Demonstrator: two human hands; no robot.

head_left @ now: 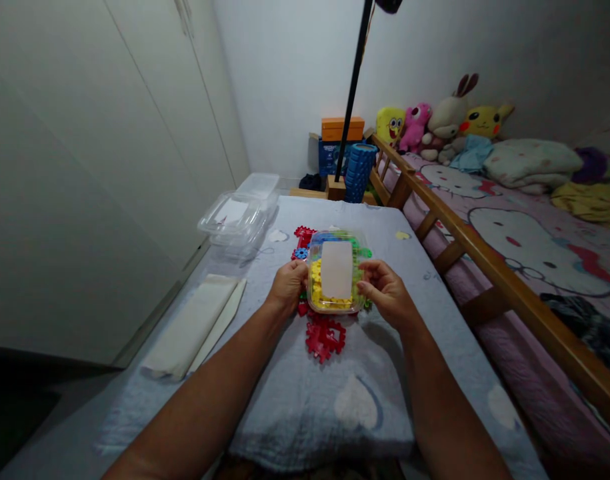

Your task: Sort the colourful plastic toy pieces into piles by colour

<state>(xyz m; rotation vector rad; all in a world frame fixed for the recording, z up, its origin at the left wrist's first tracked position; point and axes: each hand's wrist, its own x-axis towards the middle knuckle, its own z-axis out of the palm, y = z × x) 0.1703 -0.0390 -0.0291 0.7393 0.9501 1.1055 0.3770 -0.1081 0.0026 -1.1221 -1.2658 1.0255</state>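
Note:
Between my two hands is a clear plastic container (315,303) with a white label (337,270) on top. Yellow pieces show through its left and lower parts, with green and blue showing farther back. My left hand (289,288) grips its left side, fingers curled at the edge. On the right edge my right hand (385,292) closes with thumb and fingers. Red gear-shaped plastic pieces (325,339) lie on the cloth just in front of the container. More red pieces (303,235) and a blue gear piece (301,253) show behind its left side.
Stacked clear containers (239,217) stand at the table's back left. Folded cream cloth or paper (195,327) lies at the left. A wooden bed rail (465,267) runs along the right side. A black pole (353,93) rises behind the table, beside a blue foam roller (359,173).

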